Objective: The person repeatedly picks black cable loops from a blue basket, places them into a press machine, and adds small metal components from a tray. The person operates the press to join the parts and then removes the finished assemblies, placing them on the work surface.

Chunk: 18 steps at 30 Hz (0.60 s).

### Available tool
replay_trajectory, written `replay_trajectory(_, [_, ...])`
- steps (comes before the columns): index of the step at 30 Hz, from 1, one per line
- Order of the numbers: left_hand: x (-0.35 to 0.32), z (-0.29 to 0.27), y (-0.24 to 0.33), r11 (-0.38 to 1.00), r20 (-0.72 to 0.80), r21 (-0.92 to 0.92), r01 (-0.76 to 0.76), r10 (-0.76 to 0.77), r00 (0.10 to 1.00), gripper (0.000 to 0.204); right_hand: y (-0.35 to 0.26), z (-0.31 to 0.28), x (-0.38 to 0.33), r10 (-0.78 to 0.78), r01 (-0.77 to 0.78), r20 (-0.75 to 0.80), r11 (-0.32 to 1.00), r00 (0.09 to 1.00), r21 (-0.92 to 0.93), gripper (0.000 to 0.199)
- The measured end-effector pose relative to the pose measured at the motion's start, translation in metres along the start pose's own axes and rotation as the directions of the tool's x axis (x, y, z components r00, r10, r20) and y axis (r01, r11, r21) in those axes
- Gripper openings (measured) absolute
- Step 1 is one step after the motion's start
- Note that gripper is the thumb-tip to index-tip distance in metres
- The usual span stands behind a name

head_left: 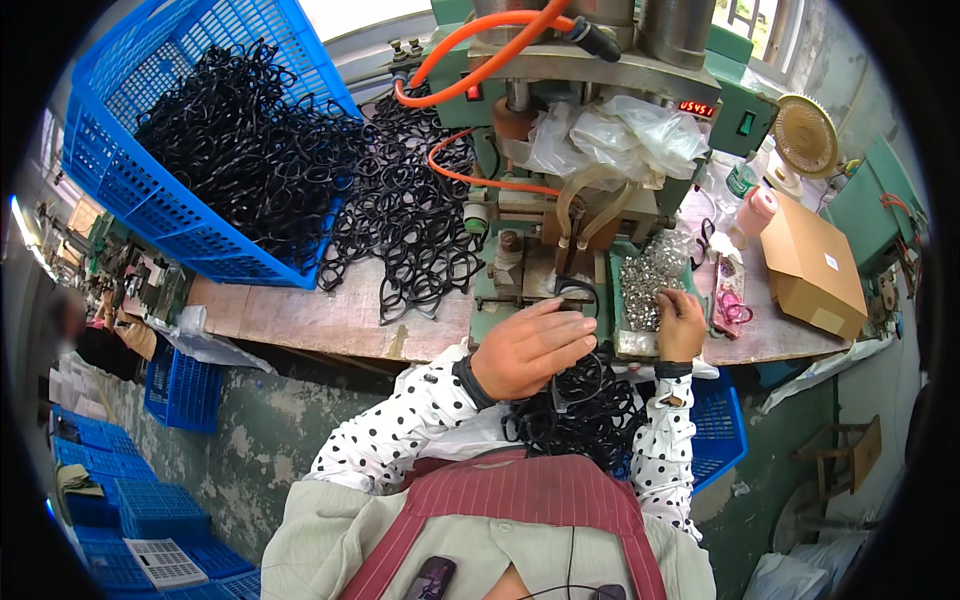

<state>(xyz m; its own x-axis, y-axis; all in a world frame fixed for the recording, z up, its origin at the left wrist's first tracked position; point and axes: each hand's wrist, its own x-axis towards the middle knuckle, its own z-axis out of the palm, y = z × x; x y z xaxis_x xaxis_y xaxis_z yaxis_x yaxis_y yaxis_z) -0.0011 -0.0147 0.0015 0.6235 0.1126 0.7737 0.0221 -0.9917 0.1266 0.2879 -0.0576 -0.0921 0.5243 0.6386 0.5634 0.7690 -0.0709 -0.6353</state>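
My left hand (535, 350) is at the front of a green press (500, 318), fingers closed around a black glasses frame (580, 286). One rim of that frame shows above my fingers, under the press head; my hand hides its middle. My right hand (681, 325) dips into a green tray (632, 346) of small shiny metal parts (640, 284), fingertips pinched together among them. Whatever lies between those fingertips is too small to make out. Below my hands, more black frames (575, 420) are heaped at my lap.
A blue crate (130, 190) full of black frames tilts on the table at left, with more frames (410, 220) spilled beside it. Orange hoses (455, 40) loop over the press. At right are a cardboard box (815, 265), a small fan (805, 135) and a pink spool (757, 208).
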Motion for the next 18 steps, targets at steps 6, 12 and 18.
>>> replay_trajectory(6, [-0.087,0.013,-0.037,0.879,-0.359,0.297,0.374,-0.26,0.896,0.04,-0.005,0.003,-0.008,-0.005,0.001,-0.114,0.999,0.994,-0.034,0.008])
replay_trajectory(12, [-0.149,0.001,-0.1,0.501,-0.185,0.577,0.646,-0.69,0.7,0.041,-0.014,0.003,-0.008,-0.102,0.087,-0.093,0.985,0.991,-0.148,0.01])
replay_trajectory(18, [-0.138,-0.023,-0.108,0.575,-0.235,0.504,0.644,-0.627,0.743,0.018,-0.006,0.008,-0.008,-0.091,0.081,-0.072,0.988,0.993,-0.135,0.01])
